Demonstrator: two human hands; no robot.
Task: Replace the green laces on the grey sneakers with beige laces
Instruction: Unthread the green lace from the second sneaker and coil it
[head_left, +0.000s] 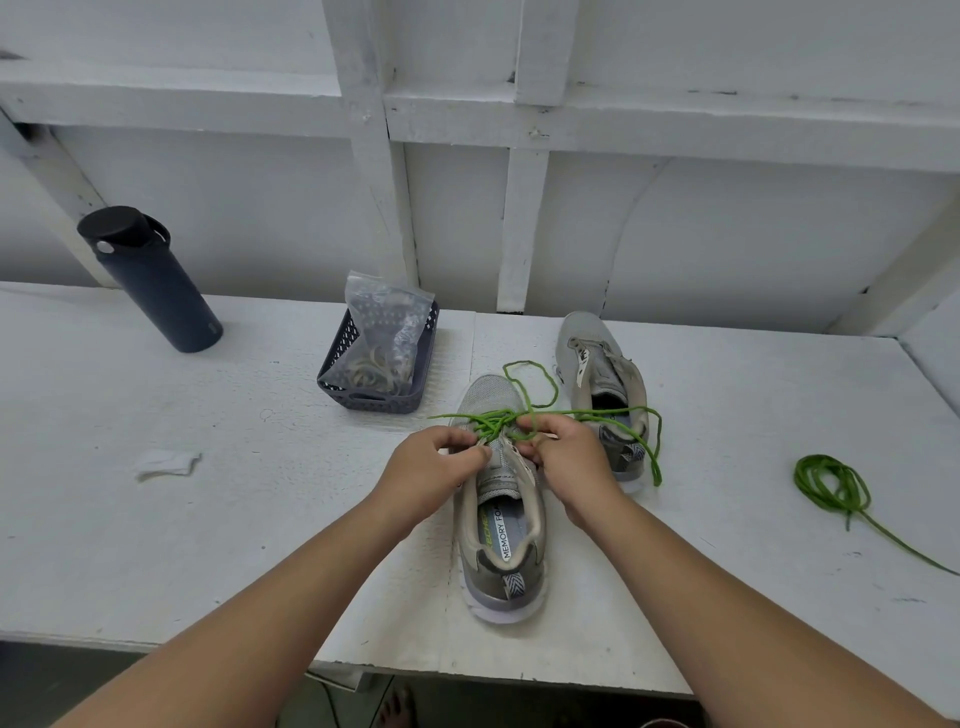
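Both hands, left (434, 467) and right (569, 457), pinch the green lace (498, 418) over the near sneaker (498, 525) on a white table (208, 519). Its mate (605, 384) stands far right, with a pulled-out lace (834, 486) coiled further right. Behind are a white framed wall (675, 234), a bottle (150, 280) and a basket (374, 400) holding a bag (384, 322).

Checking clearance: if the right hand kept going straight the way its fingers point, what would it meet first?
The right hand points left across the near sneaker, so probably the left hand on the tongue's far side; depth is unclear.
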